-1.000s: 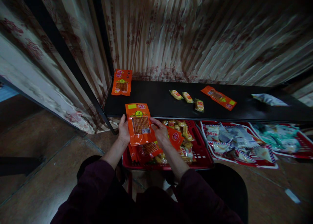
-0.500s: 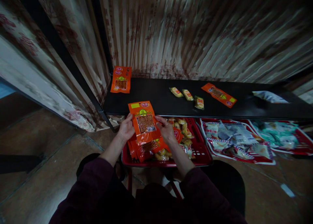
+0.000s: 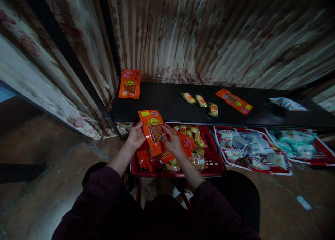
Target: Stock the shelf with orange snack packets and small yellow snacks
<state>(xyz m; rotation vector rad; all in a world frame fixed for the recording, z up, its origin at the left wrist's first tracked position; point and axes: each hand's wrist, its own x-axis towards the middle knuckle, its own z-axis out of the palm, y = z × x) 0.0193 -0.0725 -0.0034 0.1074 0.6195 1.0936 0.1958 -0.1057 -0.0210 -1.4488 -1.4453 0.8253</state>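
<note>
I hold an orange snack packet (image 3: 154,128) with a clear window upright over a red basket (image 3: 214,163). My left hand (image 3: 136,138) grips its left edge, fingers closed on it. My right hand (image 3: 172,142) pinches its right edge, with the fingers overlapping the packet's window. The basket under my hands holds more orange packets (image 3: 154,158) and several small yellow-wrapped snacks (image 3: 195,135).
A black shelf (image 3: 167,105) runs across in front, bearing an orange packet stack (image 3: 129,84) at its left end, three small yellow snacks (image 3: 201,102), a long orange packet (image 3: 234,102) and a pale bag (image 3: 288,104). Red trays (image 3: 261,168) of pale packets lie right. Striped curtain behind.
The packet in my hands has narrowed or folded slightly and tilted, and my right hand has moved inward over its window. The view has shifted a little.
</note>
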